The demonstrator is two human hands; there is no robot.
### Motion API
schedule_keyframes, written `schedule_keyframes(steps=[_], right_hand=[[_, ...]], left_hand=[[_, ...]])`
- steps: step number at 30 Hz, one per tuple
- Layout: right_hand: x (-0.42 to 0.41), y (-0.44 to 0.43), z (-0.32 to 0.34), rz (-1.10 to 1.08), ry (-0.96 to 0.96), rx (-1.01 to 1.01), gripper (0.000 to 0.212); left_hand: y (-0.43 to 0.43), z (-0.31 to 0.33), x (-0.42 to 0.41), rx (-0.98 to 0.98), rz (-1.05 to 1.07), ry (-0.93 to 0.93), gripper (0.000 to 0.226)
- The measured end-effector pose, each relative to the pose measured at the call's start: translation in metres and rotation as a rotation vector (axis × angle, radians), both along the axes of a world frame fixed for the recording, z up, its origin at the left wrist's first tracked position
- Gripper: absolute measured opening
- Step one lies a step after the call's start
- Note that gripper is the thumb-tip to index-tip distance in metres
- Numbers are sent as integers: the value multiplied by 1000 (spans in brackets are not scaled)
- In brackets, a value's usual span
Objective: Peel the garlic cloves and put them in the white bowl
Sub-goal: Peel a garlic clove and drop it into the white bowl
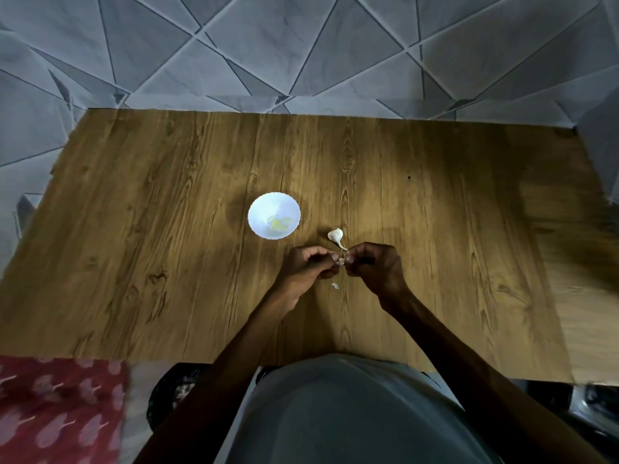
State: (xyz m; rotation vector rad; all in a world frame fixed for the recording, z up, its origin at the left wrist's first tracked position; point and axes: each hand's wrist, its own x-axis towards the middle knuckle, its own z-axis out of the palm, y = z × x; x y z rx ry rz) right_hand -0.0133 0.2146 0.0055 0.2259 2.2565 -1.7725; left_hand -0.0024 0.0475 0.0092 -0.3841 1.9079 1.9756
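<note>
**pk_cooks:** ok, what are the hands actually doing here?

**garlicfan:** Both are curled in, with the fingertips meeting in the middle. The left hand [306,266] and the right hand [375,266] each pinch the same little clove [341,261] between thumb and fingers, just above the surface [167,229]. It looks like mid-peel to me, but the clove is too small to tell how much skin is on it.

**pk_cooks:** how does a thing like that handle?

**garlicfan:** My guess is super light, firm inside, with papery, brittle skin. Once it's bare it probably gets a bit tacky, so I'd hold it by the ends. One hand steadies the blunt root end while the other picks the skin off from the tip. No need for a hard squeeze, since that would just bruise it or make it shoot out.

**pk_cooks:** and around them?

**garlicfan:** A scrap of skin [335,286] lies just below the hands. The garlic bulb [335,234] sits right behind them, stalk pointing at the fingers. The white bowl [264,204] is near, up and to the left, with a few yellowish peeled cloves [279,224] in it. So some are done and there are more to go, and it's a short carry to the bowl. There's also a red patterned cloth [57,413] by the near left corner.
</note>
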Motion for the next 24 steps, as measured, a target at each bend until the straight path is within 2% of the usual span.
schedule_keyframes(steps=[3, 5, 9, 12, 15, 18, 21, 23, 24], right_hand=[[0, 0, 2, 8, -47, -38, 11], [0, -1, 2, 5, -81, -48, 13], [2, 0, -2, -19, -94, 72, 18], [2, -1, -4, -9, -45, 191, 18], [3, -3, -2, 30, -19, 249, 19], [3, -3, 0, 11, -99, 113, 15], [0, -1, 3, -115, -347, -177, 14], [-1, 3, -1, -144, -414, -193, 14], [0, 5, -4, -115, -376, -123, 16]], left_hand=[[4, -7, -1, -420, -87, 170, 9], [7, -9, 1, -525, -89, 242, 12], [8, -14, 3, -522, -86, 286, 19], [7, -19, 3, -419, -57, 209, 13], [7, -21, 4, -451, -71, 225, 12], [8, -20, 4, -448, -53, 231, 14], [6, -19, 4, -391, -25, 236, 12], [3, -20, 7, -391, -24, 274, 9], [2, -20, 8, -399, -20, 290, 8]])
